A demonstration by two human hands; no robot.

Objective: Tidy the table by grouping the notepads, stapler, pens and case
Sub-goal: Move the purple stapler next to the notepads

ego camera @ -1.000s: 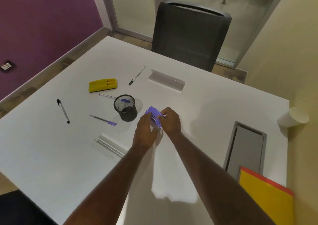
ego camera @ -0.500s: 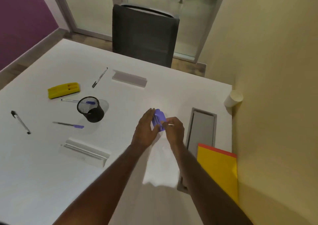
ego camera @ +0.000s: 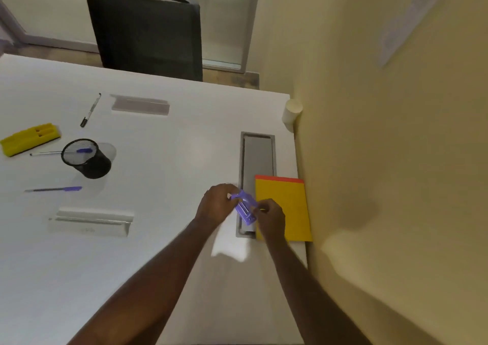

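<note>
Both hands hold a small purple stapler [ego camera: 245, 208] just above the table, over the grey cable hatch [ego camera: 257, 157]. My left hand [ego camera: 215, 204] grips its far end, my right hand [ego camera: 270, 219] its near end. Right beside it lies a yellow notepad with a red top edge [ego camera: 285, 207], against the wall. Far left lie a yellow case [ego camera: 29, 138], a purple-capped pen [ego camera: 54, 189], a black marker [ego camera: 90, 111], and another pen [ego camera: 45, 153] behind the black mesh cup [ego camera: 88, 158].
Two clear plastic holders lie on the white table, one at the back [ego camera: 140, 104], one nearer on the left [ego camera: 91, 222]. A paper cup [ego camera: 291, 113] stands in the corner by the yellow wall. A dark chair [ego camera: 148, 31] faces the far edge.
Both hands have carried the purple stapler to the right, from beside the mesh cup to the cable hatch next to the yellow notepad. The view has swung right with them.
</note>
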